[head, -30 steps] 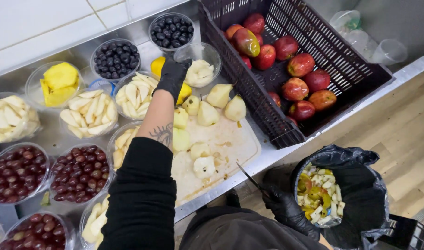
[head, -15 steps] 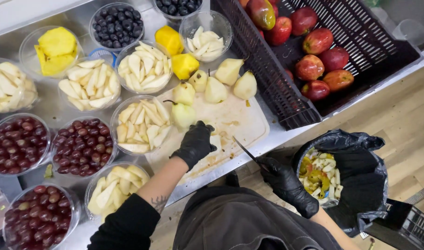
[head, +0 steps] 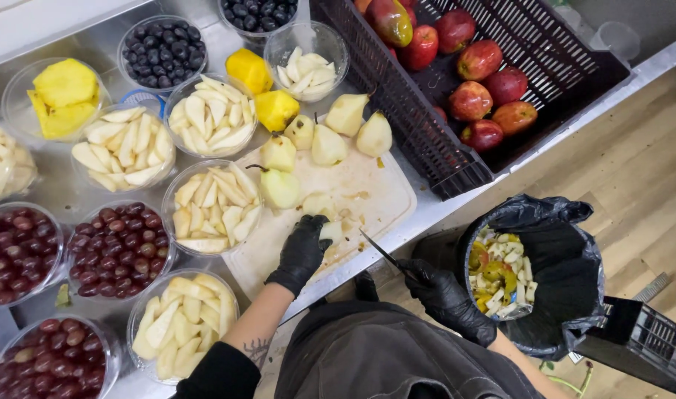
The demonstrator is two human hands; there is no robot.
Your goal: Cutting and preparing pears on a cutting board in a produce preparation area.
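**Gloved hands at the cutting board, pear piece and knife in hand**

The left hand (head: pixel 302 251), in a black glove, rests on the white cutting board (head: pixel 375 193) with its grip curled loosely over a pale pear piece (head: pixel 329 230); the fingers touch the piece, and it lies on the board near the front edge. The right hand (head: pixel 447 299), also gloved in black, has its grip closed around the handle of a small knife (head: pixel 382 251), held off the edge of the tabletop with the blade pointing back toward the board.

Peeled pears (head: pixel 327 140) stand in a cluster at the far end of the board. Left of the board, clear plastic bowls sit close together on the steel tabletop (head: pixel 57 193): pear slices (head: pixel 212 203), red grapes (head: pixel 120 247), dark berries (head: pixel 163 52) and yellow pineapple chunks (head: pixel 61 96). A dark plastic crate (head: pixel 456 159) to the right holds red apples (head: pixel 489 92). Below the tabletop edge, on a wooden floor (head: pixel 648 185), a bin lined with a black bag (head: pixel 567 281) holds fruit scraps.
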